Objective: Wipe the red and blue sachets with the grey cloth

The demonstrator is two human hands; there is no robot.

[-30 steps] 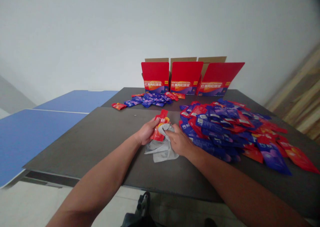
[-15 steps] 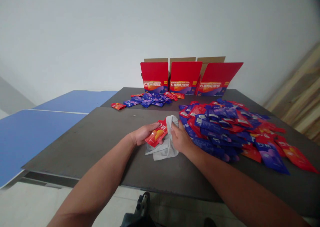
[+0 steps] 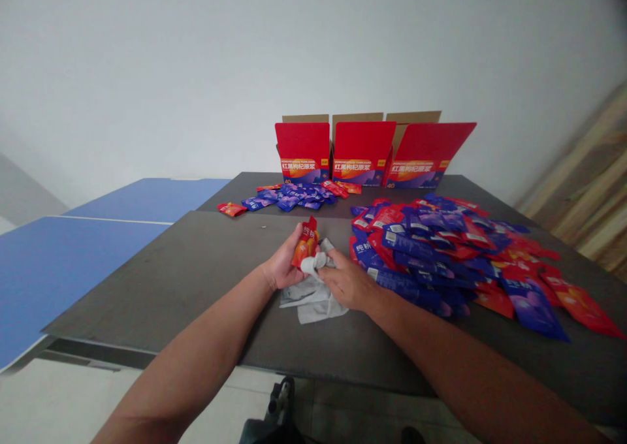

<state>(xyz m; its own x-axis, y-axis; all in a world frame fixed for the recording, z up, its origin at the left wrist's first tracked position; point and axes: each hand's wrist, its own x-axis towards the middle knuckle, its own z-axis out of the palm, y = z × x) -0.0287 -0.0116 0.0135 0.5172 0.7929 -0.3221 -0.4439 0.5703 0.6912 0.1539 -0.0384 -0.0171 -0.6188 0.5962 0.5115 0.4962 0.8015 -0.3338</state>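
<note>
Here, item one: a red pouch (image 3: 304,248), gripped by my left hand (image 3: 285,262) above the dark table (image 3: 191,274). Item two: a grey cloth (image 3: 321,303), which I pinch in my right hand (image 3: 350,281), its bunched end against the pouch. Beyond: three red cartons (image 3: 365,142), flaps raised; to the right, heaped red and blue pouches (image 3: 426,251).

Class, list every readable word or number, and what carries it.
"红黑枸杞原浆": three red-and-purple cardboard boxes.
"40": left box, right box.
"纯", second character unclear: red plastic pouch in left hand; a piled blue plastic pouch.
Too small or blurred: remaining print.
</note>
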